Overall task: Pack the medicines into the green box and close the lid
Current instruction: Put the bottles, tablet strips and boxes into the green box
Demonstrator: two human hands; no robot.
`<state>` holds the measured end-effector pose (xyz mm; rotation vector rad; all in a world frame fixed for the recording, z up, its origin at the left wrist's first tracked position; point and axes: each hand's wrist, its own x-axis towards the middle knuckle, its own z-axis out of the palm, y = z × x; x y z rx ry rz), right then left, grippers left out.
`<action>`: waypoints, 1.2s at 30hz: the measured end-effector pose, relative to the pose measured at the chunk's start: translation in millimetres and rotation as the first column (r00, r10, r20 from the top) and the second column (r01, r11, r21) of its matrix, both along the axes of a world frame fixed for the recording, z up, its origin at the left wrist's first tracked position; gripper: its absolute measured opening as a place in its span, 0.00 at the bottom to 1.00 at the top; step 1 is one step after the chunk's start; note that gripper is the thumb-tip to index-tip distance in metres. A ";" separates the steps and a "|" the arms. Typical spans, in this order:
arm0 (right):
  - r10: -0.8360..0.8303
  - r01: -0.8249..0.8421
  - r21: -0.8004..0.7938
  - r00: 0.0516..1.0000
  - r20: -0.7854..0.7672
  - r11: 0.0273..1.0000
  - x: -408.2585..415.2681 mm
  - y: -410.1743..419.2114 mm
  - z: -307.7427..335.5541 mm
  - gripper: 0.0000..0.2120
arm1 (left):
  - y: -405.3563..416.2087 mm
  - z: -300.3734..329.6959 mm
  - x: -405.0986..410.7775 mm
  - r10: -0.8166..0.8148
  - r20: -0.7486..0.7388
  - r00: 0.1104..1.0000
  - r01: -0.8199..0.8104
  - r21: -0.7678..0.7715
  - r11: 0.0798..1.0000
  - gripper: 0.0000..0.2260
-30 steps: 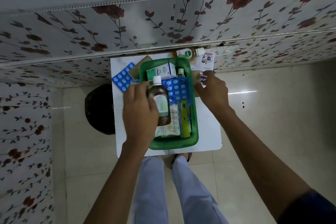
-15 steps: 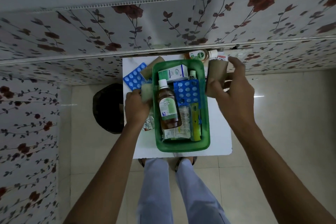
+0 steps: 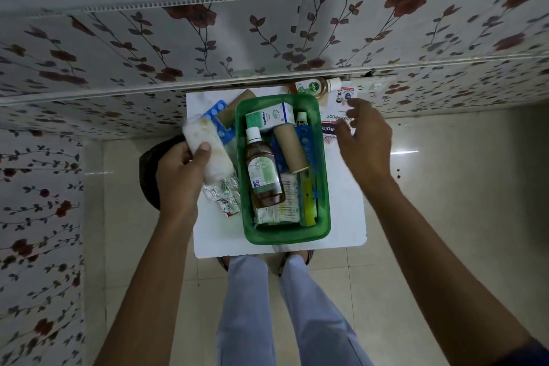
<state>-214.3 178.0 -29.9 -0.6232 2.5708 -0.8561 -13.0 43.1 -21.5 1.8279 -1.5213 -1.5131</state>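
- The green box [image 3: 285, 233] sits open on a small white table [image 3: 344, 217], which stands against a flower-patterned wall panel [image 3: 267, 38]; no lid is on it
- Inside the box a brown bottle with a white cap [image 3: 263, 171] lies along the left side; a white and green carton [image 3: 271, 116] lies across the far end, a small tube [image 3: 301, 119] beside it
- A brown cardboard roll [image 3: 290, 147] rests tilted in the middle of the box, on top of a blue blister pack [image 3: 306, 140]; a pack of cotton swabs [image 3: 282, 202] and a yellow strip [image 3: 307, 202] fill the near end
- The left hand [image 3: 178, 175] grasps a white cotton roll [image 3: 208, 151], thumb across its front, holding it above the table just left of the box
- Under that roll lie crumpled foil strips [image 3: 225, 196] on the table; further back a second blue blister pack [image 3: 221, 119] and another cardboard roll [image 3: 237, 107] lie beside the box's far left corner
- The right hand [image 3: 365, 140] hovers open and empty, fingers spread, over a plaster packet [image 3: 332, 125] just right of the box; whether it touches the packet I cannot tell
- An amber antiseptic bottle [image 3: 312, 87] lies on its side at the table's far edge, against the wall
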 end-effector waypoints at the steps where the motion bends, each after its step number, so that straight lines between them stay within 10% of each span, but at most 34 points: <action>1: -0.058 0.057 0.066 0.998 0.017 0.996 -12.6 0.5 -10.1 0.20 | 5.5 10.1 -4.0 -0.025 -0.031 0.999 0.025 -0.002 1.000 0.04; 10: -0.080 0.010 0.406 0.985 0.155 0.914 -51.8 -21.6 -52.4 0.32 | 87.5 21.6 -53.3 -0.590 0.251 0.768 0.627 -0.105 0.772 0.13; 16: -0.098 0.013 0.338 0.966 0.238 0.941 -55.7 -11.5 -46.9 0.22 | 96.5 9.8 -48.9 -0.617 0.517 0.594 0.770 -0.142 0.622 0.17; 27: -0.238 0.180 0.176 0.885 0.401 0.968 -44.1 38.8 -15.0 0.15 | 70.9 10.2 -58.3 -0.503 0.270 0.821 0.567 -0.288 0.772 0.09; 36: -0.261 0.112 0.264 0.722 0.641 0.958 -41.6 61.0 -18.2 0.19 | 73.2 13.2 -61.0 -0.511 0.178 0.841 0.540 -0.230 0.809 0.08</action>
